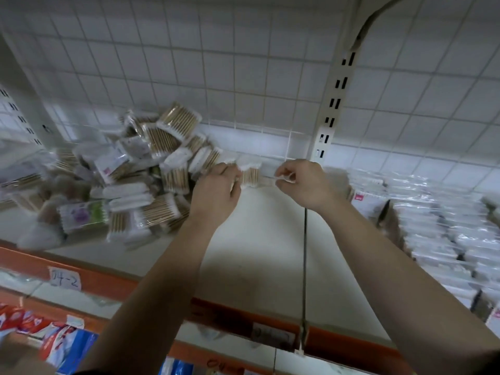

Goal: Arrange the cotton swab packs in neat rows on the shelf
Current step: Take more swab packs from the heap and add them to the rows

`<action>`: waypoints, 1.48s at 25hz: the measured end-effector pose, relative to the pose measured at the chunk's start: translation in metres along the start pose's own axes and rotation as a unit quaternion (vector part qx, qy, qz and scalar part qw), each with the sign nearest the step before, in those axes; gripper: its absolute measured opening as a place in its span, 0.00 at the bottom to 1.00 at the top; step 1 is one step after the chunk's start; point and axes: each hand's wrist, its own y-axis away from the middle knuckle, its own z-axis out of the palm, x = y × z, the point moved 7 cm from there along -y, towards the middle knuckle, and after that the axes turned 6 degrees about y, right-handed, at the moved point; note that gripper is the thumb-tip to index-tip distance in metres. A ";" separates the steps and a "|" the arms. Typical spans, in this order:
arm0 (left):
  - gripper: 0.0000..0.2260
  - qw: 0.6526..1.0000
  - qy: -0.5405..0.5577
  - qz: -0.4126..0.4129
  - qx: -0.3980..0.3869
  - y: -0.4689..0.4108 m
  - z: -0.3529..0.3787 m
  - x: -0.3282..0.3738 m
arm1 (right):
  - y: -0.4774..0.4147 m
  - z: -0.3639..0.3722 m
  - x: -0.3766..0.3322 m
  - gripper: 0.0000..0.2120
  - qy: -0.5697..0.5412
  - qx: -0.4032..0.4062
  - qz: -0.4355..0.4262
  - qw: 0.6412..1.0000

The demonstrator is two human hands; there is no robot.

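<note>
Fingers (230, 169) of the left hand (216, 190) curl round the left end of one cotton swab pack (250, 176); the tips are hidden behind the knuckles, so I judge the grip from the curl alone. Right hand (303, 182): fingers bent tight, pinching a pale strip that runs out of the pack's right side. I take it for the wrapper; blur stops me saying more. The pack sits at the back of the shelf (257, 239), just left of the foot of the slotted post (333, 104), its wooden sticks running upright. Further left of the post lies a loose heap (135, 171) of swab packs, tumbled at all angles, its far side smeared by blur. Right of the post are stacks (433, 228) of clear-wrapped packs, cut off by the frame edge, contents unreadable through glare. Well in front of the post, the orange rail (113, 280) carries a handwritten label (65, 277), only partly legible. A thin black cord (305, 266) hangs below the right wrist. Red and blue packets (54, 345) show below the rail, cropped.
</note>
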 end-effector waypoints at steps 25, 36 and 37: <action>0.10 0.991 0.103 -0.061 0.063 0.013 -0.010 -0.029 | -0.049 0.042 -0.037 0.28 0.083 -0.027 0.013 0.996; 0.15 0.987 0.091 -0.113 0.075 0.015 -0.015 -0.045 | -0.023 0.046 -0.030 0.23 0.009 0.031 0.030 0.999; 0.16 0.986 0.091 -0.120 0.068 0.015 -0.013 -0.047 | -0.020 0.049 -0.028 0.23 0.004 0.032 0.030 0.999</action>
